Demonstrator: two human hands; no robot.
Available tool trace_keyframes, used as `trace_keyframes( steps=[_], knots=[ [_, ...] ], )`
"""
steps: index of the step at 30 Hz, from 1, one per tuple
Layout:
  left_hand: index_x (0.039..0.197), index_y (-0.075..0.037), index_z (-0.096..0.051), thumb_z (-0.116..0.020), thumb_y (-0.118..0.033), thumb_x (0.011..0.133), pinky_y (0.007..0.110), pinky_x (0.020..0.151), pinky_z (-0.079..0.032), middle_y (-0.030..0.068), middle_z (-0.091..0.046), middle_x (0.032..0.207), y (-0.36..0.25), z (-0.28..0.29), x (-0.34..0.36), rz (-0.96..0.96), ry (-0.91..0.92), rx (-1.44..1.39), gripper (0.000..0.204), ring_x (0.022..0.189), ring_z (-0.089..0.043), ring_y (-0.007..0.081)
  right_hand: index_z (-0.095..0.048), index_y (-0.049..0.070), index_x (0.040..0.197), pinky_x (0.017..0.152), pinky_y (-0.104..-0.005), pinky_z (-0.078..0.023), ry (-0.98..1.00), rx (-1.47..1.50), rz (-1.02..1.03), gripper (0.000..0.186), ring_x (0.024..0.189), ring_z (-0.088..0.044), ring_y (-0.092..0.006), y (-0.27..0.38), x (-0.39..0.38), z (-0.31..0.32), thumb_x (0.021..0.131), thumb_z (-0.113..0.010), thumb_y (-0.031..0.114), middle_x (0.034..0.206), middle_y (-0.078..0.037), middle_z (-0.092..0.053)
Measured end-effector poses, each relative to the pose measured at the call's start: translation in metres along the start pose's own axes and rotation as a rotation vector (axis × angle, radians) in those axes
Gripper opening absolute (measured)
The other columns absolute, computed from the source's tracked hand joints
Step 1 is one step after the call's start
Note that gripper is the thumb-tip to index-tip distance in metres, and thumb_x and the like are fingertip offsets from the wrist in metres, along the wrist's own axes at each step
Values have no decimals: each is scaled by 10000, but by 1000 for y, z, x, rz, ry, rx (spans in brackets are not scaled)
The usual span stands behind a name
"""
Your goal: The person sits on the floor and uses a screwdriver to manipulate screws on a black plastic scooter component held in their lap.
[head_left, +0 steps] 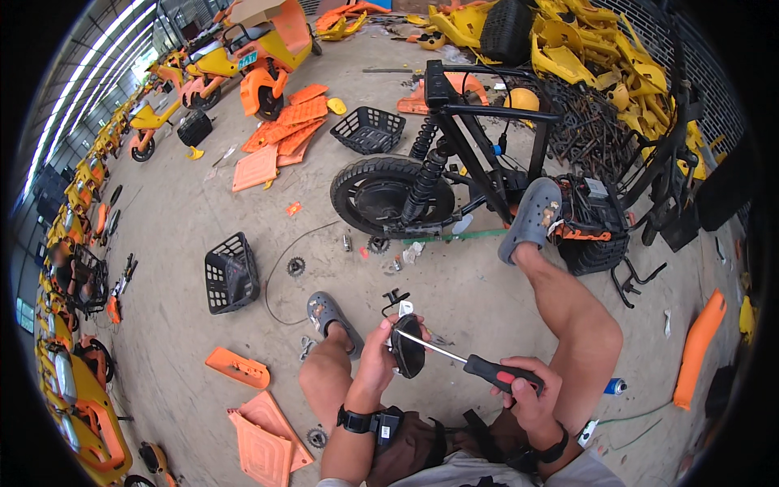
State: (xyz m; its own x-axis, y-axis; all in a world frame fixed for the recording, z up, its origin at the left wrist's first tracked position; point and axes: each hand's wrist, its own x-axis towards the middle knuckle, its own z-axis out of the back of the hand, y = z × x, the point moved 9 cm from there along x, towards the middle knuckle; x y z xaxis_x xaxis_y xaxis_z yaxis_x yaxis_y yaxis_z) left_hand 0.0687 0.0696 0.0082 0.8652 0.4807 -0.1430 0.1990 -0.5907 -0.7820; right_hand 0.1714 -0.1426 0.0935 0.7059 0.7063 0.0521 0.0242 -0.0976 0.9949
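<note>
My left hand (375, 357) is closed round the edge of a black, bowl-shaped oval part (411, 355), with a small white piece (406, 308) showing at its top. In my right hand (531, 398) is a screwdriver (495, 372) with a black and red handle, fingers wrapped round the grip. Its shaft slants up to the left, and the tip lies at the near-left side of the oval part; whether it sits in a screw I cannot tell. A thin black bent bracket (395, 299) shows just beyond the left fingers.
A stripped black scooter frame (479, 154) with its rear wheel (381, 199) stands ahead, my right foot up against it. Black baskets (231, 272), orange panels (264, 458), sprockets (296, 266) and a cable lie about the floor. A blue can (617, 386) is at the right.
</note>
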Motion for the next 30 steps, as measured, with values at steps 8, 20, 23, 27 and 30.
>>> trace_keyframes(
  steps=[8,20,23,27,30],
  knots=[
    [1134,54,-574,-413,-569,938,374,854,-506,174,-649,955,1,-5,-1,41,-12,-58,673,910,-631,271,-626,-47,1122,517,-193,-462,-27,35,-1,290,568,-591,-68,-2,-2,2,912,-597,151,792,-111,-701],
    [1143,40,-561,-350,-535,978,353,823,-513,158,-650,931,6,9,-1,59,-68,46,634,877,-638,250,-701,-14,1009,558,-274,-524,67,-441,479,294,556,-650,-182,44,1,-12,739,-718,104,768,-108,-705],
    [1143,37,-562,-340,-541,981,355,814,-516,153,-650,924,5,10,-2,55,-79,80,641,866,-640,252,-701,-7,1006,546,-282,-522,110,-497,491,316,547,-647,-197,49,1,-15,708,-730,93,755,-93,-704],
    [1128,39,-568,-313,-536,994,350,794,-518,146,-652,906,7,10,-2,79,-98,65,644,847,-639,243,-697,5,1026,536,-284,-516,147,-508,537,355,545,-644,-196,52,1,-19,682,-741,79,740,-88,-699],
    [1109,40,-577,-296,-527,1002,340,775,-517,139,-653,884,8,11,-2,102,-121,87,642,831,-637,236,-693,17,1047,526,-283,-508,153,-533,586,382,546,-642,-192,58,0,-23,673,-749,76,742,-81,-699]
  ],
)
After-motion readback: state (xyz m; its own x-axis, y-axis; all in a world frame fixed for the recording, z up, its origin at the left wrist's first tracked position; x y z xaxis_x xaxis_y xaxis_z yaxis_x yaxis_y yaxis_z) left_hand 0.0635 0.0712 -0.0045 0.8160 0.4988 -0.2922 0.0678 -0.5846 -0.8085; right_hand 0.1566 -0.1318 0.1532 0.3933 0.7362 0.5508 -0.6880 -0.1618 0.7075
